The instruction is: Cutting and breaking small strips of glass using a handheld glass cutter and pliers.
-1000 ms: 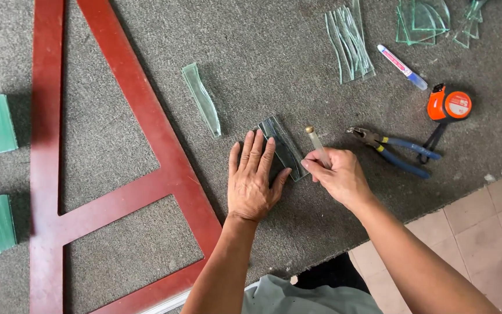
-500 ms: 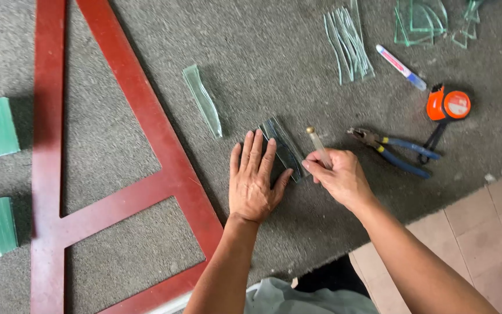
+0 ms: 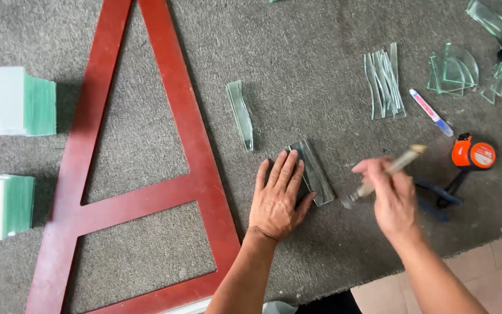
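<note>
The left hand (image 3: 278, 200) lies flat, palm down, fingers (image 3: 286, 171) extended and slightly spread, pointing away from the body, the thumb angled out to the right. Its forearm runs up from the lower edge of the view, wrist straight. The right hand (image 3: 391, 197) is raised a little and blurred, curled into a loose grip with the thumb and forefinger pinched together. The right forearm comes in from the lower right corner, bare like the left.

Grey carpeted surface (image 3: 321, 46), red wooden A-frame (image 3: 146, 116) left, two glass stacks (image 3: 21, 102) far left, glass strips (image 3: 384, 81), curved glass pieces (image 3: 454, 72), marker (image 3: 431, 112), orange tape measure (image 3: 473, 154) right, glass piece (image 3: 315, 171) centre.
</note>
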